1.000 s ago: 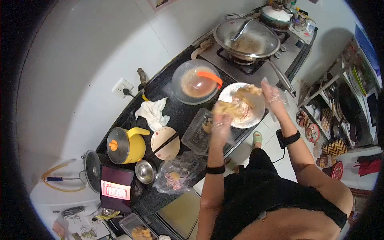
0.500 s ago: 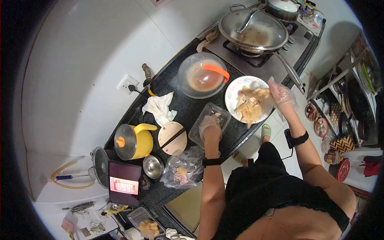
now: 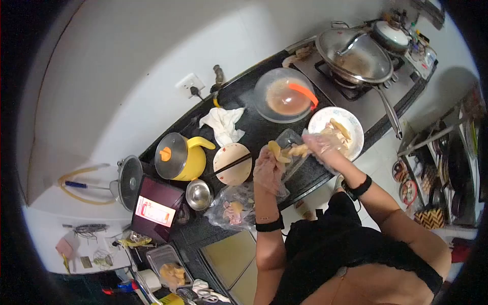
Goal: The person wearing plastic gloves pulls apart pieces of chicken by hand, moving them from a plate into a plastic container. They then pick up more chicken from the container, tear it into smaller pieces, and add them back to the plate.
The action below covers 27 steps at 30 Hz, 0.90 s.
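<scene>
Both of my hands wear clear plastic gloves. My left hand (image 3: 268, 166) is closed on a pale yellow food piece (image 3: 278, 152) at the near end of the clear plastic tray (image 3: 291, 136). My right hand (image 3: 324, 146) is closed around pale food pieces (image 3: 300, 150), which stick out over the tray. It is beside the near left rim of the white plate (image 3: 357, 124), where more pieces lie. A plastic bag (image 3: 216, 204) with pinkish food is left of my left hand.
Behind the tray sits a bowl of cloudy liquid (image 3: 264, 104) with an orange-handled utensil. A lidded pan (image 3: 356, 56) is on the stove. The yellow pot (image 3: 192, 160), chopsticks on a small plate (image 3: 227, 176), white cloth (image 3: 223, 125), metal bowl (image 3: 199, 195) and lit screen (image 3: 153, 212) stand left.
My right hand has moved left from the plate's right side, carrying food over the tray. My left hand has come up from inside the tray with a piece. The camera view has shifted.
</scene>
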### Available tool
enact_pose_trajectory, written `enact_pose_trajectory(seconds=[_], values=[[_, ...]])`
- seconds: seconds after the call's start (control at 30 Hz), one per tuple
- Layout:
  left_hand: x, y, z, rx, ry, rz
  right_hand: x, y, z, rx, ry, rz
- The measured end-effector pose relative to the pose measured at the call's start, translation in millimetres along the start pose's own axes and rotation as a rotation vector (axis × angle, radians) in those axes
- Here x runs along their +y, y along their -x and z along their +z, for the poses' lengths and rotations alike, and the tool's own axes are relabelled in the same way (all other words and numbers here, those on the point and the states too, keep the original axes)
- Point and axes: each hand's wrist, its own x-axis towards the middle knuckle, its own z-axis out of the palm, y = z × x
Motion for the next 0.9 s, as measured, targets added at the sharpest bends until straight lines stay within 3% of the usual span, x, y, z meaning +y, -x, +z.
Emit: enact_pose_trajectory(seconds=[0.03,0.07,0.1,0.2,0.23,0.27,0.3,0.33,0.37,0.43,0.47,0.5,0.57,0.63,0.7,0.8,0.9], values=[[3,4,4,-0.128,0.116,0.017,-31,-13,-3,-0.273,0.008,0.485],[5,7,8,-0.260,0.228,0.034,-48,-17,-1,-0.357,0.234,0.321],[7,9,11,-0.263,0.236,0.047,-57,-18,2,-0.433,0.458,0.153],[10,11,14,-0.377,0.266,-0.031,-56,-21,14,-0.321,0.668,0.010],[8,14,12,-0.335,0.034,0.059,-57,-22,12,-0.327,0.673,0.006],[6,16,9,-0.287,-0.198,0.142,-57,-22,9,-0.205,0.509,-0.096],[4,16,7,-0.285,-0.194,0.138,-58,-22,6,-0.081,0.341,-0.192],[1,14,4,-0.306,-0.183,0.124,-59,-23,4,-0.154,0.066,-0.018],[-2,13,2,-0.329,-0.174,0.108,-58,-23,5,-0.150,0.068,-0.012],[1,16,14,-0.357,-0.215,0.078,-57,-26,8,-0.302,-0.864,0.192],[4,19,21,-0.378,-0.256,0.053,-56,-29,-1,-0.383,-0.638,0.116],[10,24,32,-0.386,-0.258,0.046,-59,-33,-9,-0.373,-0.637,0.120],[25,33,50,-0.323,-0.927,0.073,-65,-37,-22,-0.530,-0.259,0.008],[20,21,42,-0.392,-1.066,0.171,-68,-36,-25,-0.509,-0.418,0.009],[14,16,38,-0.464,-1.200,0.276,-74,-37,-34,-0.532,-0.623,0.218],[13,15,50,-0.434,-1.241,0.358,-57,-38,-36,-0.408,-0.602,0.391],[-2,7,41,-0.275,-1.496,0.506,-55,-36,-42,-0.231,-0.432,0.293]])
